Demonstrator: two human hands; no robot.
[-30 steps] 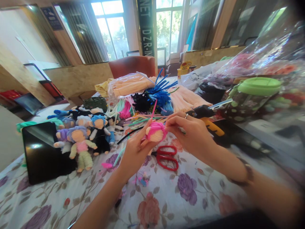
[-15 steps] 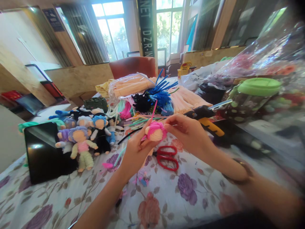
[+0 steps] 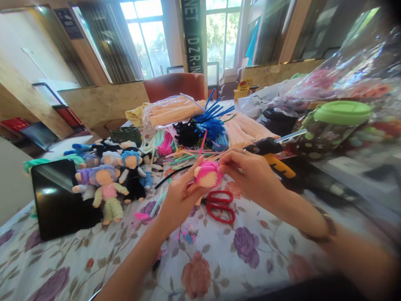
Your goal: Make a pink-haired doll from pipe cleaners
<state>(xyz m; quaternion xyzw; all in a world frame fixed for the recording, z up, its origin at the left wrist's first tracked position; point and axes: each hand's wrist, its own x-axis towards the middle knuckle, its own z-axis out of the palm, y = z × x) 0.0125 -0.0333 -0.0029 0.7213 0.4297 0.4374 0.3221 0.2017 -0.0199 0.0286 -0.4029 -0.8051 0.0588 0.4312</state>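
Observation:
My left hand [image 3: 180, 194] holds a small doll head [image 3: 207, 177] with a peach face and bright pink pipe-cleaner hair between thumb and fingers. A pink strand [image 3: 203, 142] sticks up from it. At the right side of the head, my right hand [image 3: 242, 167] pinches the pink hair with thumb and forefinger. Red-handled scissors [image 3: 221, 207] lie on the flowered cloth just below the hands; their blades are hidden. Under the left hand's fingers, a black pipe cleaner [image 3: 172, 174] extends to the left.
Finished dolls [image 3: 108, 192] and a dark tablet [image 3: 59, 200] stand at the left. Bundles of blue pipe cleaners [image 3: 211, 125] and peach ones [image 3: 175, 113] lie behind. At the right are a glue gun [image 3: 261, 146], a green-lidded jar [image 3: 341, 115] and plastic bags.
Both hands and the doll head have shifted slightly to the right. The head has turned a little, and the right hand still pinches at its side.

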